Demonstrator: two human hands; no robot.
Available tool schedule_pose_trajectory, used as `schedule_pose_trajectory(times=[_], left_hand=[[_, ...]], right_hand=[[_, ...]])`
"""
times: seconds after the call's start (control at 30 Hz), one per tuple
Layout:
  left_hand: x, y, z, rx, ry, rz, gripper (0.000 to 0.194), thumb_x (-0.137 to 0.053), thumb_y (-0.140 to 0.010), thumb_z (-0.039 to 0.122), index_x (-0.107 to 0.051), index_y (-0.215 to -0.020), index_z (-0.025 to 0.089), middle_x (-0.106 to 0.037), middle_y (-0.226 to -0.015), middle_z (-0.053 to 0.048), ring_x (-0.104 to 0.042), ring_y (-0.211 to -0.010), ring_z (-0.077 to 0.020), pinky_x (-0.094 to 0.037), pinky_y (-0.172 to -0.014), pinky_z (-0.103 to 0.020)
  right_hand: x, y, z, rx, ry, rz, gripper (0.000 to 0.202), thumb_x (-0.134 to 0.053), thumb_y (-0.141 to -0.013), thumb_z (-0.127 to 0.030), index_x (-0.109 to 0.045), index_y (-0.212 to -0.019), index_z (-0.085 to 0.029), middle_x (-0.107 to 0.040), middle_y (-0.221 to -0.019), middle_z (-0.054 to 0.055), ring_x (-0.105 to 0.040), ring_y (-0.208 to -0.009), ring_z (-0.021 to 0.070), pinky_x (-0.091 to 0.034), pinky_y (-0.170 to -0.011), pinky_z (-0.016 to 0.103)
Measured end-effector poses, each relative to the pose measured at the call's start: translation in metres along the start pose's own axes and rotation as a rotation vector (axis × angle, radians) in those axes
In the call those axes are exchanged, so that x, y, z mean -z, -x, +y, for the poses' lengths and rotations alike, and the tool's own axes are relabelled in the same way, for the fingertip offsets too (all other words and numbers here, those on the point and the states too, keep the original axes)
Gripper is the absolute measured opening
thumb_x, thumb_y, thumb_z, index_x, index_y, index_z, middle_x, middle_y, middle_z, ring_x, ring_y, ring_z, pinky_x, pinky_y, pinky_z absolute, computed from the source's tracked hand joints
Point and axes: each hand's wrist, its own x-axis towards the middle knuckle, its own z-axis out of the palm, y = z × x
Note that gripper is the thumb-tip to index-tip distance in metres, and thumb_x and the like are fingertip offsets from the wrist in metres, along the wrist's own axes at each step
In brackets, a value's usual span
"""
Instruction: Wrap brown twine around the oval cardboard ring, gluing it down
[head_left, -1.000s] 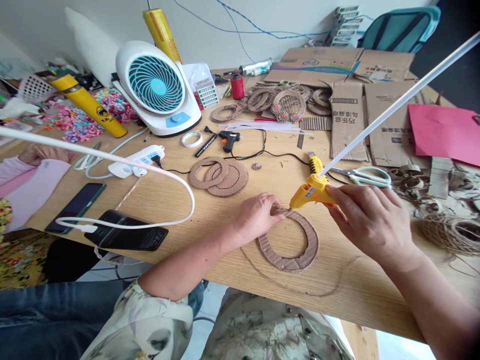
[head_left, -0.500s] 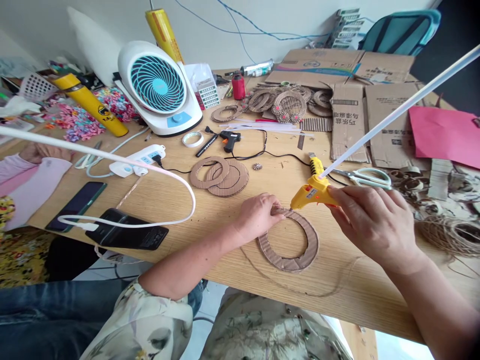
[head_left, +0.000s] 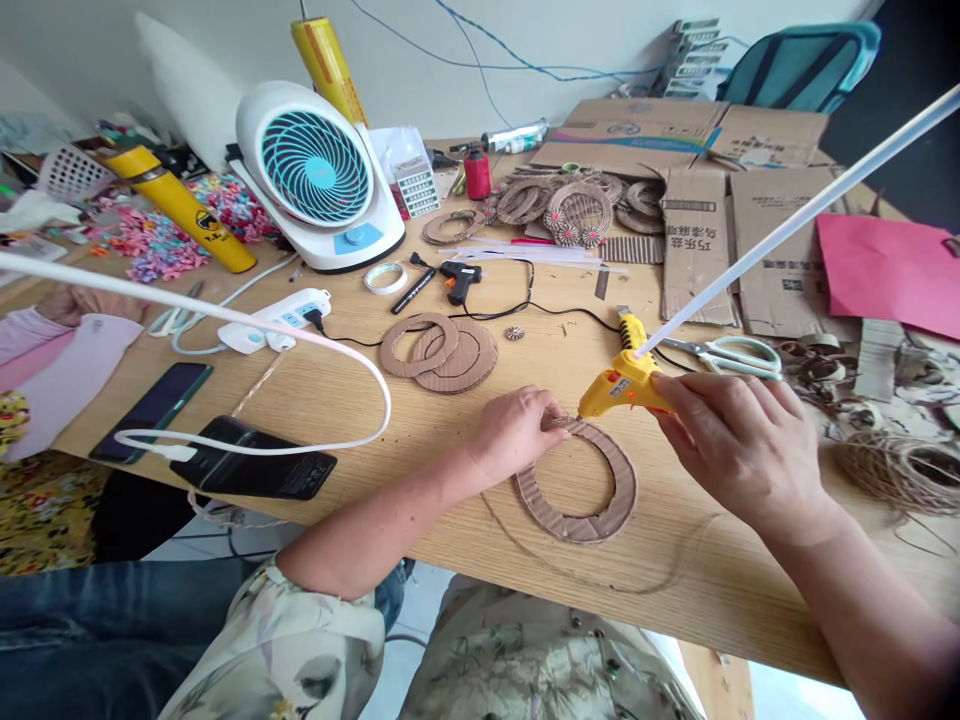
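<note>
My left hand [head_left: 517, 432] pinches the upper left edge of a cardboard ring [head_left: 621, 478] lying on the table near its front edge. Wrapped around the handle of a yellow glue gun [head_left: 621, 385] is my right hand [head_left: 750, 450]. The gun's nozzle points down and left at the ring's top, close to my left fingertips; whether it touches cannot be made out. A long translucent glue stick [head_left: 795, 222] sticks out of the gun's back. Thin twine [head_left: 600, 580] curves over the table below the ring, one end running toward my left hand.
Right of my right hand lie a twine coil [head_left: 900, 470] and scissors [head_left: 739, 355]. Cut cardboard rings [head_left: 420, 345], a black glue gun [head_left: 459, 282] and a fan [head_left: 319, 175] stand beyond. A white cable [head_left: 300, 335] crosses the left. Another person's sleeve [head_left: 71, 365] rests at far left.
My right hand and the glue gun have shifted very slightly left. My left hand stays in place on the ring.
</note>
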Motion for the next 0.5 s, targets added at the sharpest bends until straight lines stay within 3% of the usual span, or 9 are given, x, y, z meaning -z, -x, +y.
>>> schedule_pose_trajectory(times=[0.5], left_hand=[[-0.0055, -0.0001, -0.0053, -0.018, 0.009, 0.027, 0.019, -0.077, -0.083, 0.032, -0.067, -0.094, 0.019, -0.073, -0.097, -0.003, -0.068, -0.086, -0.0195, -0.049, -0.076, -0.03]], right_hand=[[-0.0032, 0.001, -0.0014, -0.009, -0.005, 0.005, 0.046, -0.073, -0.087, -0.023, -0.056, -0.128, -0.014, -0.07, -0.097, 0.008, -0.056, -0.074, 0.0173, -0.036, -0.063, 0.032]])
